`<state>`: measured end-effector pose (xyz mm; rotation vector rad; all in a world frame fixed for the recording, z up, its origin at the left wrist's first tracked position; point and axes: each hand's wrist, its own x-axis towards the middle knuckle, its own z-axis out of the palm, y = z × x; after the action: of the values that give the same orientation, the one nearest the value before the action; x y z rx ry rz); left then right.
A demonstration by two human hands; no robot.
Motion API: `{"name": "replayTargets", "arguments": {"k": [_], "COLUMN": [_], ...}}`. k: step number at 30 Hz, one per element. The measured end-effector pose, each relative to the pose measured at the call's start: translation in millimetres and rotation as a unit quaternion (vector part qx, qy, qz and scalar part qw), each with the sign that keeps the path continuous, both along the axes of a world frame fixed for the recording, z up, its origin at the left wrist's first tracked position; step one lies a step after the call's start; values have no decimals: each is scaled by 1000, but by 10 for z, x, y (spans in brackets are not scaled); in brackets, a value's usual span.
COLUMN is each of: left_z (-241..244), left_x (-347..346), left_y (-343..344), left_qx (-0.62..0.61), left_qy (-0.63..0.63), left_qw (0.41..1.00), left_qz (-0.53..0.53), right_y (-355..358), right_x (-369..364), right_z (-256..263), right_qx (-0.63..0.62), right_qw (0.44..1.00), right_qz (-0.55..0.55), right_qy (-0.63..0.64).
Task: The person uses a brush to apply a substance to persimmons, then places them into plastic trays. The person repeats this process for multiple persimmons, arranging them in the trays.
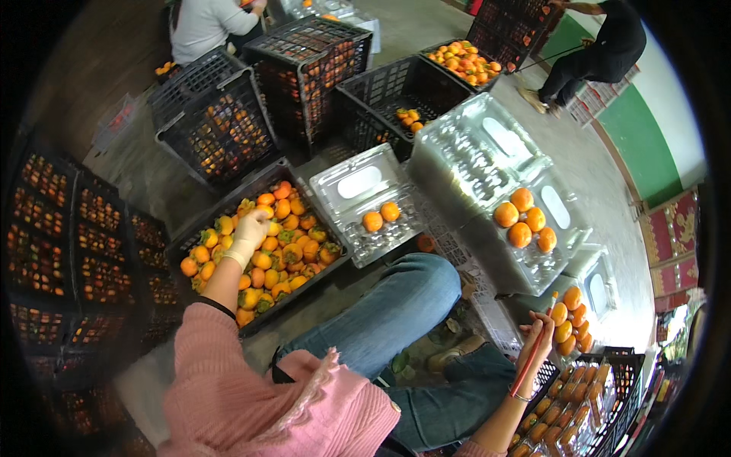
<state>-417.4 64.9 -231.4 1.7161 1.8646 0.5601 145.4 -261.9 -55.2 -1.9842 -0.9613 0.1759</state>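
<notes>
My left hand (249, 231), in a pale glove, reaches into a black plastic crate (197, 225) heaped with orange persimmons (291, 253). Its fingers are curled on a yellow-orange persimmon (266, 211), partly hidden by them. A slim red-handled brush (534, 357) is held in my bare right hand (537, 338), its orange tip pointing up. Beside that hand, several persimmons (573, 324) sit in a clear plastic clamshell tray. Between the crate and my right side, an opened clamshell tray (382, 243) holds two persimmons (381, 217).
Stacked clear clamshells (474, 154) stand ahead to the right, with several persimmons (521, 220) in the nearer one. Filled clamshells (571, 400) lie in a black crate at lower right. Fruit crates (308, 68) stand ahead and left (74, 240). Two people (208, 28) (605, 51) are farther off.
</notes>
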Motion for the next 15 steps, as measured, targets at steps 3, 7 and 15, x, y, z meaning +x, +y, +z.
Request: {"name": "replayTargets", "arguments": {"k": [3,7,15], "left_z": [-13,-682,-95], "left_x": [398,410,559], "left_y": [29,284,250], "left_qx": [20,-14,-88], "left_qy": [378,566,494], "left_qw": [901,785,841], "left_qz": [-212,-251,-202], "right_y": [-26,-29,-9], "right_x": [-8,-29,-155], "right_z": [-25,12,226], "right_qx": [7,5,44], "right_qw": [1000,1000,997], "right_qz": [-1,-23,30], "right_qy": [-3,0,61]}}
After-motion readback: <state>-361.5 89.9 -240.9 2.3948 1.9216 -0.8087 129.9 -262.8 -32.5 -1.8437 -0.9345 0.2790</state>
